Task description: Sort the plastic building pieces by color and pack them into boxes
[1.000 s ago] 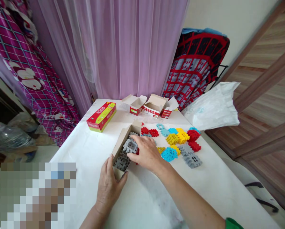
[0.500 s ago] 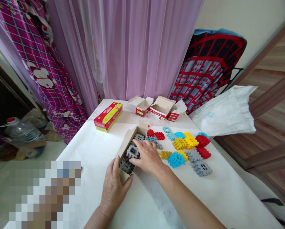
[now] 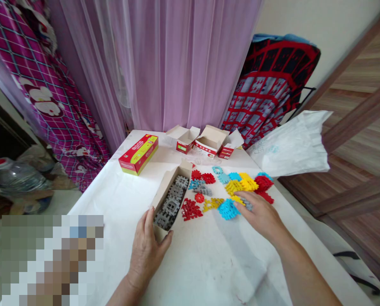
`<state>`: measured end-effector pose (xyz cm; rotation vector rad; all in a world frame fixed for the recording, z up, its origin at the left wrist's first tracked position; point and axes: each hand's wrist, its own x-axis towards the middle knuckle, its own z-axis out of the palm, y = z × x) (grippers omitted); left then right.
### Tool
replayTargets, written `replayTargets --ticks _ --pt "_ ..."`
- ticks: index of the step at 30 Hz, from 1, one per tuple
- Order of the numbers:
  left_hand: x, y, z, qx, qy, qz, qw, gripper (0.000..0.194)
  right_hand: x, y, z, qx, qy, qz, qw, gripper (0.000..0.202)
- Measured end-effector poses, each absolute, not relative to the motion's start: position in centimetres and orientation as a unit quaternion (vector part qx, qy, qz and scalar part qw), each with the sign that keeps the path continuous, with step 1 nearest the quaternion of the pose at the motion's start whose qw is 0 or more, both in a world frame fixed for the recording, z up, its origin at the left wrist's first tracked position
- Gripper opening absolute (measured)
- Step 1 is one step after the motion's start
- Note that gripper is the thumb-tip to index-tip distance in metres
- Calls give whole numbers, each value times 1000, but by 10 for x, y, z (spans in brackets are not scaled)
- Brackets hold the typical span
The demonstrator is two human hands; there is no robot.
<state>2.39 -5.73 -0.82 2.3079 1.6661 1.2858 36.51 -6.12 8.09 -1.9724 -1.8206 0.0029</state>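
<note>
A long open cardboard box (image 3: 160, 196) stands on the white table, filled with grey interlocking plastic blocks (image 3: 171, 204). My left hand (image 3: 147, 242) is closed around its near end, fingers along the left side and thumb at the near right corner. Over to the right, my right hand (image 3: 263, 214) reaches over a grey block pile (image 3: 247, 203), thumb and fingers apart; most of that pile is hidden beneath it. Blue blocks (image 3: 228, 209) and yellow blocks (image 3: 241, 182) lie beside its fingertips. Red blocks (image 3: 191, 209) lie just right of the box.
A closed red and yellow box (image 3: 138, 155) stands at the back left. Several opened boxes, one a red and white carton (image 3: 209, 146), line the back edge. A white bag (image 3: 291, 146) hangs over the right edge. Dark red blocks (image 3: 263, 182) lie at the right.
My right hand has left the grey blocks in the box and moved right to the loose grey pile. The left hand stays on the box. The view has shifted slightly.
</note>
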Motion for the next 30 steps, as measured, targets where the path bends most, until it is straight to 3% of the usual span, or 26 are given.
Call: replayTargets --ticks 6,14,23,26,30 --pt "21 -51 -9 740 532 413 11 88 445 -112 71 -847 -506 -26 164 40" --pt "22 -49 -6 725 565 390 54 94 430 -123 52 -881 -452 77 116 72" --pt "22 -53 -8 744 530 406 14 90 423 -118 38 -895 -431 14 111 49" --pt "23 -54 -8 745 526 409 7 90 432 -122 40 -900 -414 -12 135 53" --pt "25 -55 -8 746 519 417 5 90 402 -116 62 -839 -479 9 259 54"
